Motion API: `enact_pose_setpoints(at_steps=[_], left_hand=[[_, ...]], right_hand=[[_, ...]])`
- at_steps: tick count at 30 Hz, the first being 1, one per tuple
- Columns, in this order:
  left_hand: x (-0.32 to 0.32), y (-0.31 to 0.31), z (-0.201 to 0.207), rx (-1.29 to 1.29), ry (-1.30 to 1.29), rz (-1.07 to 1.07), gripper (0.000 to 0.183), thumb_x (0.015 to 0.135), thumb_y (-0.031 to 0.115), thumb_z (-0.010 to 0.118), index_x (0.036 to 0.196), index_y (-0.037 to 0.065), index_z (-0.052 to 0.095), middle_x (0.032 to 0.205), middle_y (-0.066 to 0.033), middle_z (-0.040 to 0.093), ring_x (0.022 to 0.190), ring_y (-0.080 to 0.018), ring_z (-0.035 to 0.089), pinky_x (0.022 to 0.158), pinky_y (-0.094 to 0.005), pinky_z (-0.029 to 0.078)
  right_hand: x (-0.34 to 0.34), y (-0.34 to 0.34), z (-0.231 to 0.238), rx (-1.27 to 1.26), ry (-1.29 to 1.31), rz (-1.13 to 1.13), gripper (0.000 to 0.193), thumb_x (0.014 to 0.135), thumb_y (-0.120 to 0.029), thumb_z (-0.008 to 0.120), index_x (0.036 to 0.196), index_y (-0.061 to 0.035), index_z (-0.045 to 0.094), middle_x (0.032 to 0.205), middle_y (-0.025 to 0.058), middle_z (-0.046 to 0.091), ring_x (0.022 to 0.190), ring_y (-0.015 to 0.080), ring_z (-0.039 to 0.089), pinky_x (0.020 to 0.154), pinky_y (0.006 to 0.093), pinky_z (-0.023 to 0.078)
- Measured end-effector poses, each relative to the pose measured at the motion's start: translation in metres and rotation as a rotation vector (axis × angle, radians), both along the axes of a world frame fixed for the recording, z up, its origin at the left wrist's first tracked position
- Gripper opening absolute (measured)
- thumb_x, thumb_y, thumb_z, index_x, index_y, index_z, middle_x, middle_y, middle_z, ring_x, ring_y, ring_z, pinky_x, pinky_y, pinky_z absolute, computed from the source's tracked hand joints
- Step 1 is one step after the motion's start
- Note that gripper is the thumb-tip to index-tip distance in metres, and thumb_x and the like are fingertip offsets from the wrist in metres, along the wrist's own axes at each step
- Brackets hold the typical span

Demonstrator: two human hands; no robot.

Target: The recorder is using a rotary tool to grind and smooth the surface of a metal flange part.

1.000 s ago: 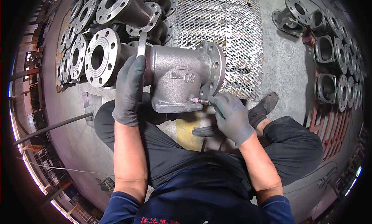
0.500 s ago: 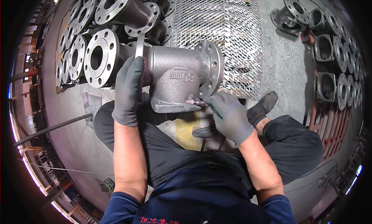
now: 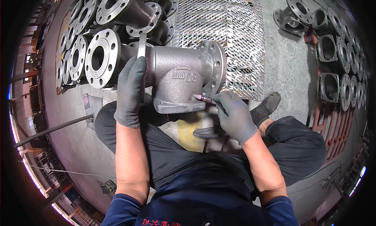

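A grey cast-metal valve body lies on its side before me, with a round flange at each end and a squarish flanged branch toward me. My left hand, in a grey glove, grips the edge of its left flange. In my gloved right hand is a slim die grinder with a pink pointed grinding stone. The stone's tip is at the casting's surface, by the corner between the branch and the right flange. Most of the grinder's body is hidden by my fingers.
Several flanged castings are piled at the left. A diamond-patterned metal grating lies beyond the valve body. More castings stand at the right on a red slatted pallet. A dark bar juts in from the left.
My right hand and the grinder have moved slightly up and right, taking the stone from near the branch flange's edge higher up the casting. The left hand stays nearly still.
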State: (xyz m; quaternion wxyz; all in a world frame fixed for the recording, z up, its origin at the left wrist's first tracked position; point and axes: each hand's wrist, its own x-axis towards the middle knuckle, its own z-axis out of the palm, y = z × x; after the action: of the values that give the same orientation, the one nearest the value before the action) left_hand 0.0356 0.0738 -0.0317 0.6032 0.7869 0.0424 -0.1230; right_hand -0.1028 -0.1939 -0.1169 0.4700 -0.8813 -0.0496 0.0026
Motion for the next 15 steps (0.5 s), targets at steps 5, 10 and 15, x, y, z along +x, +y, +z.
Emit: enact_pose_setpoints(at_steps=[5,10,15], left_hand=[[-0.002,-0.011,-0.001,-0.033,-0.012,0.089,0.042,0.113,0.046,0.065,0.116,0.005,0.071,0.095,0.0008,0.064,0.085,-0.0101,0.059,0.076,-0.0293,0.050],[-0.003,-0.014,-0.005,0.043,-0.117,0.076,0.047,0.113,0.047,0.064,0.113,0.001,0.072,0.084,0.0011,0.059,0.077,-0.0092,0.054,0.068,-0.0292,0.047],[-0.007,-0.004,-0.024,0.195,-0.249,0.005,0.033,0.113,0.032,0.063,0.126,0.001,0.070,0.089,-0.0084,0.062,0.077,-0.0216,0.061,0.068,-0.0389,0.051]], right_hand=[[0.001,0.002,0.003,0.016,0.005,-0.012,0.025,0.096,0.001,0.070,0.121,-0.0056,0.072,0.106,0.0176,0.071,0.100,0.0415,0.069,0.084,0.0499,0.056],[-0.017,-0.018,0.021,0.105,0.169,-0.101,0.035,0.099,-0.002,0.064,0.134,-0.0024,0.067,0.119,0.0246,0.073,0.107,0.0452,0.072,0.093,0.0515,0.058],[-0.043,-0.011,0.028,0.178,0.177,-0.129,0.049,0.100,-0.002,0.063,0.149,-0.0037,0.061,0.123,0.0282,0.072,0.110,0.0477,0.073,0.093,0.0513,0.059]])
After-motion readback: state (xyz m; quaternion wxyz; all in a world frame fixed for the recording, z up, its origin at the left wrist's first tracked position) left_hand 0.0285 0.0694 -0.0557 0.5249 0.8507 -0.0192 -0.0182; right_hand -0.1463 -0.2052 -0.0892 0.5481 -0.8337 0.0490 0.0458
